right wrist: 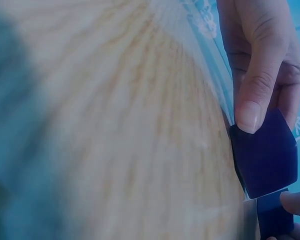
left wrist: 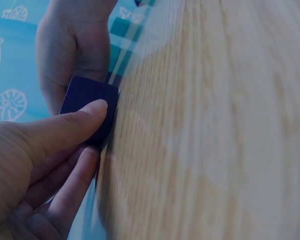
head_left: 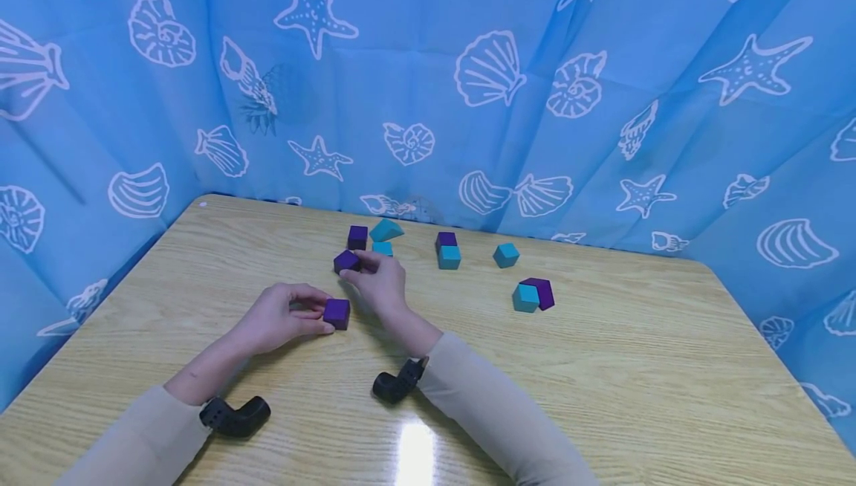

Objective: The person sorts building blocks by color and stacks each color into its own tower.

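Note:
My left hand point(head_left: 281, 319) pinches a purple cube point(head_left: 336, 313) between thumb and fingers, low at the wooden table. Beyond it, my right hand point(head_left: 380, 282) holds a purple five-sided block point(head_left: 346, 261) by thumb and fingertips. In the left wrist view the thumb lies on the face of the dark cube point(left wrist: 92, 102), with the other hand point(left wrist: 75, 50) behind. The right wrist view shows the thumb against the five-sided block point(right wrist: 266, 155), close to the cube point(right wrist: 274, 214) in the left hand.
Behind the right hand are a purple block point(head_left: 357, 237), a teal wedge point(head_left: 386, 230) and a teal block point(head_left: 383, 248). Further right stand a purple and teal pair point(head_left: 449, 257), a teal cube point(head_left: 506, 255) and another teal cube point(head_left: 525, 298) against a purple block point(head_left: 545, 293).

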The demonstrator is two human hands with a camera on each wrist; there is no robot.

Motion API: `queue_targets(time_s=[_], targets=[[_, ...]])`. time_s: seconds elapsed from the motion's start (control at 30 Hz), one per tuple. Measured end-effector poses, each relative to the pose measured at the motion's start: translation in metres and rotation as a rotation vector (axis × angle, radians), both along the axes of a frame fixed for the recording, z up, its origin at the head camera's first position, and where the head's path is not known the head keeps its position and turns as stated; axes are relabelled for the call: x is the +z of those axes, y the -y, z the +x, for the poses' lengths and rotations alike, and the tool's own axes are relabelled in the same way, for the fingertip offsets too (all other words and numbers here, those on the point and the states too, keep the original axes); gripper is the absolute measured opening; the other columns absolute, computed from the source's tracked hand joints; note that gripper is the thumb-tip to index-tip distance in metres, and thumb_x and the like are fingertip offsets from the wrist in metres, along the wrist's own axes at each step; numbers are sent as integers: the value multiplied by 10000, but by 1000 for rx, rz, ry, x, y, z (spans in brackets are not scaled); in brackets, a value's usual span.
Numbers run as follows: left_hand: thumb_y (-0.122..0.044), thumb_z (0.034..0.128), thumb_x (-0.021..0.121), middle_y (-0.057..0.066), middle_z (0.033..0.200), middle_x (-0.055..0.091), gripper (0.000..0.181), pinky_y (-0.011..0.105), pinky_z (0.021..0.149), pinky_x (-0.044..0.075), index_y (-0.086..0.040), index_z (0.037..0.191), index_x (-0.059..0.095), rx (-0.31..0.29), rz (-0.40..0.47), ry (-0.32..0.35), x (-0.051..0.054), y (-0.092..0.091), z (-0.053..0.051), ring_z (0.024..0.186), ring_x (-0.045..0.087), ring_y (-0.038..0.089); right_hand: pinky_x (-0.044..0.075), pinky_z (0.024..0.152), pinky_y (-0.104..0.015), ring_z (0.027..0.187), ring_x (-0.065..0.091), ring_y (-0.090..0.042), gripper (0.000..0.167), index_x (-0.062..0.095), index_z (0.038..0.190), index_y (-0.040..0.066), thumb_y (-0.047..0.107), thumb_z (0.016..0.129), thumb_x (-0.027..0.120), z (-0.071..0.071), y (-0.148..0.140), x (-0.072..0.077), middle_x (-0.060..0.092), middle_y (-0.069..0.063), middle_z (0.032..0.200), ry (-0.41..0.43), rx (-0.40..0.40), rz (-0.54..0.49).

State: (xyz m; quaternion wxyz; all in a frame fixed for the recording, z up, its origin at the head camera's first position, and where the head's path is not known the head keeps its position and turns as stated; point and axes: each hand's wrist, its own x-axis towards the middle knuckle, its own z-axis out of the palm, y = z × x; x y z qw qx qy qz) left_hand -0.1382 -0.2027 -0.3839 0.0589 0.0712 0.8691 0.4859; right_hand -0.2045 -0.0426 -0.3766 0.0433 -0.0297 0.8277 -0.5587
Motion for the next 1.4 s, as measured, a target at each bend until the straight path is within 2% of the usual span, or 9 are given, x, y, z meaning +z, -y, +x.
queue_targets(time_s=[0.23, 0.47, 0.73, 0.93, 1.13, 1.4], targets=[[-133, 775, 798, 212, 1141, 649, 442, 271, 826, 566, 56, 1145, 646, -10, 15, -6, 1, -1, 2, 1009, 659, 271, 547, 881, -270, 1086, 648, -201, 360, 694, 1170, 108, 126, 818, 762, 1, -3, -3, 675, -113, 1182, 23, -9, -70], [-148, 773, 802, 202, 1132, 655, 450, 273, 829, 565, 52, 1145, 647, -10, 13, -8, 0, 0, 0, 1003, 657, 259, 551, 872, -268, 1070, 658, -202, 371, 693, 1174, 110, 81, 810, 761, 6, -13, 1, 670, -123, 1184, 45, 37, -143], [-146, 767, 805, 182, 1122, 659, 434, 279, 843, 561, 38, 1131, 656, 0, -18, -11, 0, 1, -2, 1002, 653, 247, 536, 910, -285, 1124, 631, -221, 396, 651, 1233, 92, 100, 845, 730, 17, -33, 8, 645, -124, 1233, 59, 137, -109], [-138, 769, 804, 197, 1140, 650, 444, 282, 843, 562, 44, 1142, 648, 3, -2, 14, 1, -1, 0, 1014, 655, 256, 534, 915, -293, 1153, 613, -252, 387, 642, 1238, 79, 72, 857, 708, 22, -48, 9, 631, -147, 1251, 78, 174, -112], [-140, 766, 806, 200, 1145, 646, 451, 308, 856, 561, 45, 1146, 647, 12, -5, 26, 3, -3, 0, 1018, 654, 256, 526, 928, -287, 1143, 619, -241, 381, 647, 1232, 73, 61, 856, 705, 23, -58, 6, 629, -141, 1260, 75, 222, -74], [-156, 757, 814, 159, 1109, 667, 436, 329, 851, 561, 21, 1127, 665, 18, -35, 19, 2, -2, -2, 984, 655, 221, 513, 953, -300, 1165, 603, -261, 389, 641, 1235, 75, 55, 851, 705, 32, -66, 7, 602, -145, 1296, 125, 285, -50]])
